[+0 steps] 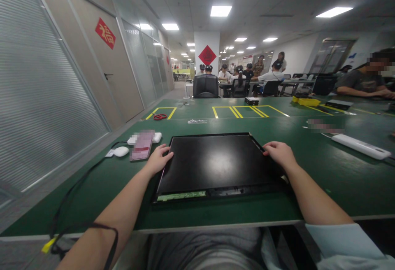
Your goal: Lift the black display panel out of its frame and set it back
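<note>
Green, smooth tabletop carries a thin black rectangular display panel directly before the person. Along its near edge runs an exposed green circuit strip; a knock there could damage it, and lifting the sides unevenly might flex the screen. Farther in, the panel sits between both hands: the left hand's fingers clamp its left edge, thumb on top; the right hand's fingers pinch the right rim, how firmly I cannot tell. Beyond lie red-handled scissors.

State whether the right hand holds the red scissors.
No, the right hand touches the right edge of the black panel, while the red scissors lie on the table beyond.
</note>
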Motion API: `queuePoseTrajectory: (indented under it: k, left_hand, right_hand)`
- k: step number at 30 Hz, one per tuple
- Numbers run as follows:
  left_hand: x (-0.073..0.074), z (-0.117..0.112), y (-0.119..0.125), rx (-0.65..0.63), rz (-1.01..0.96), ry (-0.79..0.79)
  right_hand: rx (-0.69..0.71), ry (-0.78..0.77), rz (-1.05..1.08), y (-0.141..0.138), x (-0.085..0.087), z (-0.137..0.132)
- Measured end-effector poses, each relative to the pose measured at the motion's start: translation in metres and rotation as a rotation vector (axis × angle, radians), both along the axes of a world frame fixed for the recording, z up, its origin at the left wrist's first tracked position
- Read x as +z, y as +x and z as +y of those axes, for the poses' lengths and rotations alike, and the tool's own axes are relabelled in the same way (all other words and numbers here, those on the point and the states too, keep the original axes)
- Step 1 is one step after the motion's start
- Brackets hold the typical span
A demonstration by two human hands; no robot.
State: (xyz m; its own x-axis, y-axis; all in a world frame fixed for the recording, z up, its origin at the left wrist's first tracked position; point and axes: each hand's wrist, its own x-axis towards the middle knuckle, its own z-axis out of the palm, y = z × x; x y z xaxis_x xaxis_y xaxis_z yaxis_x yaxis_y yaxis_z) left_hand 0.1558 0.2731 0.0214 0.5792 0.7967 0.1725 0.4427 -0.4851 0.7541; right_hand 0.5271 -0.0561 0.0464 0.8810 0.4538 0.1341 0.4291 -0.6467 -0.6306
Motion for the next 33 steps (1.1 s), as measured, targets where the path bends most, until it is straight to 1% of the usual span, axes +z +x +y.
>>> queuePoseTrajectory:
  k: [4,6,11,18,21,26,29,33]
  left_hand:
    - [-0.002,0.002,0.001,-0.008,0.078,0.108]
    - [-0.003,0.003,0.002,-0.012,0.098,0.134]
    - [-0.004,0.002,0.003,-0.011,0.095,0.124]
    - [0.003,-0.006,0.003,0.029,0.175,0.093]
    - [0.005,-0.008,0.003,0.016,0.201,0.084]
    - [0.003,-0.005,0.003,-0.003,0.216,0.11]
    - [0.002,-0.004,0.003,-0.009,0.189,0.121]
    - [0.002,-0.009,0.004,-0.038,0.129,0.189]
  right_hand:
    - [-0.001,-0.002,-0.011,0.001,-0.001,0.0]
    - [-0.001,0.002,-0.015,0.001,-0.001,0.0]
    - [-0.005,-0.005,-0.008,-0.002,0.001,0.0]
    - [-0.004,-0.001,-0.01,-0.002,0.001,0.0]
    - [-0.006,0.002,-0.013,-0.002,0.001,0.0]
    - [-0.009,0.01,-0.014,-0.001,0.001,0.0]
    - [-0.012,0.031,-0.01,0.0,0.0,0.0]
    - [-0.017,0.119,-0.008,-0.001,-0.002,0.002]
